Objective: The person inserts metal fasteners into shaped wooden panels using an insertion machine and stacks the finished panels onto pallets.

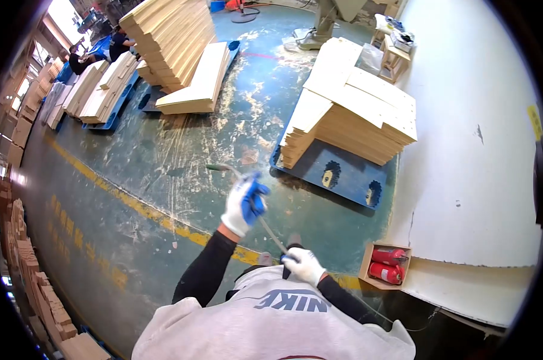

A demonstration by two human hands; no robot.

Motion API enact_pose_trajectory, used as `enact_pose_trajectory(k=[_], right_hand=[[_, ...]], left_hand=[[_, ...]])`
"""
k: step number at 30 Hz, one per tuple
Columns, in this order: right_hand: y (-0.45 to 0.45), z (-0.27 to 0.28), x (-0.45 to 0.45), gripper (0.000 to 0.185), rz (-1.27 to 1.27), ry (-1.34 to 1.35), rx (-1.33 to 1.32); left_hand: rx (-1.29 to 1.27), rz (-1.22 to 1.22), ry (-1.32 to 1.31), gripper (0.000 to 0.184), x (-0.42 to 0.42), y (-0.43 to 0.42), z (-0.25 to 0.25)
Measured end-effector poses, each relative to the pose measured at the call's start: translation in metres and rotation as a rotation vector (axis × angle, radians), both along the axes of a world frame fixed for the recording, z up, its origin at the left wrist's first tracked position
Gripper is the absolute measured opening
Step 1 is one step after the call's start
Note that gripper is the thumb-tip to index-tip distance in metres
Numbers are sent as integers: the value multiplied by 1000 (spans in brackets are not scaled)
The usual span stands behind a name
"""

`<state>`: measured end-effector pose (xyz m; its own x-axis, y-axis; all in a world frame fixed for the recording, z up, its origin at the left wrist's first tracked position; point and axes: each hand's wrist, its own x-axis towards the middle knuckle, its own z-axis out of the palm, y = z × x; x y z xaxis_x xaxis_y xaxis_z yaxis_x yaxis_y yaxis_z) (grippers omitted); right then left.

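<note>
My left hand (245, 205), in a white glove with blue-coated fingers, is raised in front of me with its fingers curled round a long thin grey tube (271, 234). Beyond it the tube bends left to a dark green end (216, 167). My right hand (304, 266), gloved too, is closed close to my waist where the tube's lower part meets something dark. A thin cord (376, 312) runs off to the right past my right sleeve. Motion blurs the left hand a little, and the exact grip of both hands is partly hidden.
Ahead right, stacked wooden boards (361, 102) stand on a blue pallet (343, 189). Taller board stacks (169, 42) are ahead left. Fire extinguishers (387, 266) sit in a box by the white wall (463, 150). Two people (120, 43) are at far left.
</note>
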<state>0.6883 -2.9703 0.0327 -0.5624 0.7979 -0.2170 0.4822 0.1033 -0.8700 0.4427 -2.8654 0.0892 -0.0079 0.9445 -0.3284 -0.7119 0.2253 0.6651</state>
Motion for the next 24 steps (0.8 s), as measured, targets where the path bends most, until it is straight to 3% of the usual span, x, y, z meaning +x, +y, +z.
enact_pose_trajectory(k=[6, 8, 9, 10, 11, 12, 14, 16, 18, 20, 22, 24], right_hand=[[90, -137, 23, 35, -414, -669, -199], [116, -177, 39, 36, -693, -899, -159], [132, -192, 47, 39, -959, -913, -175], [151, -196, 51, 41, -1224, -920, -186], [197, -194, 56, 41, -1429, -911, -171], [210, -185, 44, 42, -1625, -917, -212], [268, -157, 46, 44, -1772, -813, -70], [342, -138, 67, 48, -2024, -257, 229], [430, -41, 47, 50, -2094, -266, 374], [516, 0, 52, 47, -2126, 340, 672], [581, 48, 28, 45, -2039, -97, 847], [647, 74, 1, 47, -2002, 36, 898]], left_hand=[[99, 358, 78, 32, -176, 95, 17], [191, 356, 87, 32, -232, 138, 28], [248, 339, 156, 34, -250, 160, 46], [138, 576, 451, 36, -260, 185, 55], [400, 267, 104, 35, -315, 208, 43], [298, 330, 114, 35, -321, 235, 63], [214, 360, 188, 37, -329, 287, 73], [370, 82, 94, 37, -363, 347, 47], [114, 244, 180, 34, -359, 415, 45], [123, 136, 224, 35, -365, 493, 33], [157, 64, 251, 41, -372, 578, 23], [221, -18, 275, 42, -386, 667, 9]])
